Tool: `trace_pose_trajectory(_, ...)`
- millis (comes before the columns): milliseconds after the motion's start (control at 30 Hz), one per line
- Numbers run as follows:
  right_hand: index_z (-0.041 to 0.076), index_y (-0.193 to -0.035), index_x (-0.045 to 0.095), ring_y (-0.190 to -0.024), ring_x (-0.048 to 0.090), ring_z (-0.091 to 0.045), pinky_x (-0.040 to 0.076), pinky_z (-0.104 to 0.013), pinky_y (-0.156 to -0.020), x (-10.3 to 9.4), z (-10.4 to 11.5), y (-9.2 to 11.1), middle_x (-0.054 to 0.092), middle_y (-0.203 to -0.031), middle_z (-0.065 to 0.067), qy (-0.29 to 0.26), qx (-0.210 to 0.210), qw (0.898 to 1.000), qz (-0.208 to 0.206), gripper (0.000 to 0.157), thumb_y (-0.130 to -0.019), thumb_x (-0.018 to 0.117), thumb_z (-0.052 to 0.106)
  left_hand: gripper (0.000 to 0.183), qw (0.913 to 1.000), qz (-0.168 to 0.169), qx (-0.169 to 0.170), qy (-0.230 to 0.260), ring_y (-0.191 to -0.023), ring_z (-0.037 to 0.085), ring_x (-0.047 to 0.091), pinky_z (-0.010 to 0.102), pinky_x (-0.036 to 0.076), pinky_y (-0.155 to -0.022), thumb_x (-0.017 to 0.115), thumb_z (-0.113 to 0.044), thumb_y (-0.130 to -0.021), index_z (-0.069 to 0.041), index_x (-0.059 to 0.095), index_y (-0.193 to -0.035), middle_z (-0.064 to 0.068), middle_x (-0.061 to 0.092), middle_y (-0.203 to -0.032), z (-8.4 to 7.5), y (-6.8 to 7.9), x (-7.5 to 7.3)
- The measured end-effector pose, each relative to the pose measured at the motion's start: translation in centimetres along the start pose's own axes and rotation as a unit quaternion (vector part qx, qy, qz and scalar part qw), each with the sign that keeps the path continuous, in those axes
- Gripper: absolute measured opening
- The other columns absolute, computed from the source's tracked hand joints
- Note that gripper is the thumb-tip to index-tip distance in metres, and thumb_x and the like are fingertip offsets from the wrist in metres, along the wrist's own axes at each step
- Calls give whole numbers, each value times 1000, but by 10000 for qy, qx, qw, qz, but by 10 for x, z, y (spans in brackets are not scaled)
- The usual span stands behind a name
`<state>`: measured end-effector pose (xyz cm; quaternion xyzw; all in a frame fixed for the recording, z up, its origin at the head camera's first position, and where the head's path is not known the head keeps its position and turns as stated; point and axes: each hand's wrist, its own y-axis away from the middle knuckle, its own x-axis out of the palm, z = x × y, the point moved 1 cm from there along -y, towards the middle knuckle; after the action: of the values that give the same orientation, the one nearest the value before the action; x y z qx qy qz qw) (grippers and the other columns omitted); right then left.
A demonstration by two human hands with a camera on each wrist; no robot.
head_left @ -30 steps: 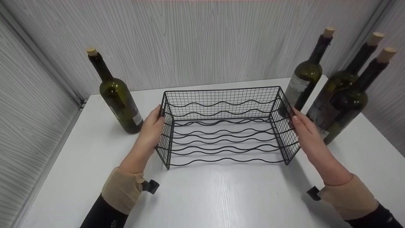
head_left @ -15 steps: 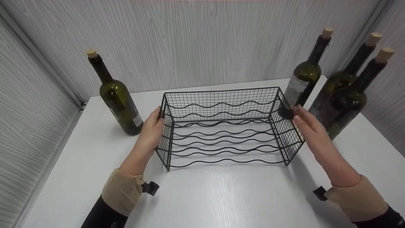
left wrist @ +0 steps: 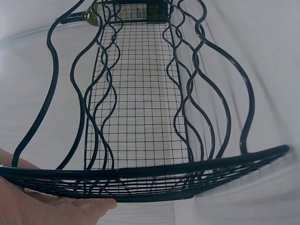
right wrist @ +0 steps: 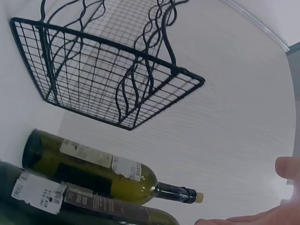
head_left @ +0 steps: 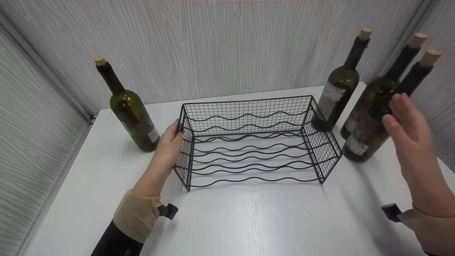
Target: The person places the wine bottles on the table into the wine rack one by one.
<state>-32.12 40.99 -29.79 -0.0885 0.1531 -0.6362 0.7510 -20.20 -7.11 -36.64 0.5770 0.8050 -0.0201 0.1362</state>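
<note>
A black wire wine rack (head_left: 249, 101) with mesh sides and wavy bars stands on the white table. My left hand (head_left: 167, 151) grips its left mesh side, thumb on the inner face, fingers mostly hidden behind. In the left wrist view, that hand (left wrist: 56, 208) holds the rack's near edge. My right hand (head_left: 414, 142) is off the rack, raised with fingers extended and thumb apart, holding nothing. Close to it stand two corked green wine bottles, the front one (head_left: 362, 140) partly covering the rear one (head_left: 385, 83). Whether the hand touches the front bottle cannot be told.
Another corked wine bottle (head_left: 343, 83) stands just behind the rack's right side. A single bottle (head_left: 133, 117) stands left of the rack, close to my left hand. Grey wood-grain panels (head_left: 249, 46) border the table (head_left: 249, 220) at the back and sides.
My right hand has let go of the rack's right side and moved right and up, towards the bottles. The left hand and the rack stay about where they were.
</note>
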Motion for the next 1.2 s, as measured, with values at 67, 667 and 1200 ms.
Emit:
trace_pose_trajectory(67, 5, -170, 11, -168, 10, -16, 10, -17, -133, -4, 4, -1, 11, -180, -9, -190, -48, 9995, -267, 77, -109, 57, 12, 60, 10000, -6, -6, 6, -167, 30, 13, 45, 13, -138, 28, -14, -115, -3, 8, -170, 16, 15, -178, 0, -1, 0)
trace_pose_trajectory(667, 11, -170, -9, -167, -12, -15, -8, -18, -131, -28, -18, -24, -13, -180, -4, 1647, 929, 9770, -985, 100, -106, 61, 40, 60, 10000, 8, 65, 70, -167, 31, 12, 47, 12, -138, 28, -13, -114, -3, 8, -170, 18, 16, -178, -1, 1, 1)
trace_pose_trajectory(1200, 16, -170, -13, -167, -12, -16, -9, -27, -135, -36, -56, -42, -11, -180, -3, 1256, 1600, 9747, -923, 109, -100, 66, 43, 59, 9999, 13, 103, 40, -167, 31, 12, 47, 11, -138, 28, -13, -114, -3, 10, -170, 17, 17, -178, 0, 1, 0)
